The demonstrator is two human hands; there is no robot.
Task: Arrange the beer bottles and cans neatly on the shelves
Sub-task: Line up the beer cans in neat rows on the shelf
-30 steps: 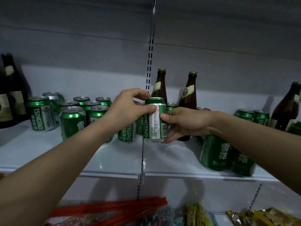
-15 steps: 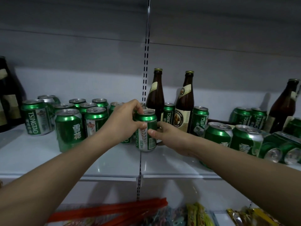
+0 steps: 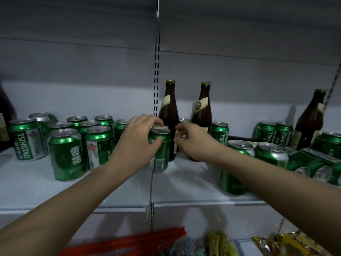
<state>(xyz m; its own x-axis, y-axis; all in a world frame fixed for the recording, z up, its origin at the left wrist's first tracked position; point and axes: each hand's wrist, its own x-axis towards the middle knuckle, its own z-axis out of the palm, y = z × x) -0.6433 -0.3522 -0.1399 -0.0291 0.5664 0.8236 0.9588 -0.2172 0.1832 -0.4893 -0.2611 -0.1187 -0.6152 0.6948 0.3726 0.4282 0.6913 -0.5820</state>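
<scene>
The left hand (image 3: 137, 143) gripped a green beer can (image 3: 160, 150) standing near the middle of the white shelf (image 3: 77, 191), just before a brown bottle (image 3: 168, 115), while the right hand (image 3: 193, 139) curled around nothing I could see; the can looked smooth, probably slippery and easily dented, so holding its sides seemed best.
</scene>
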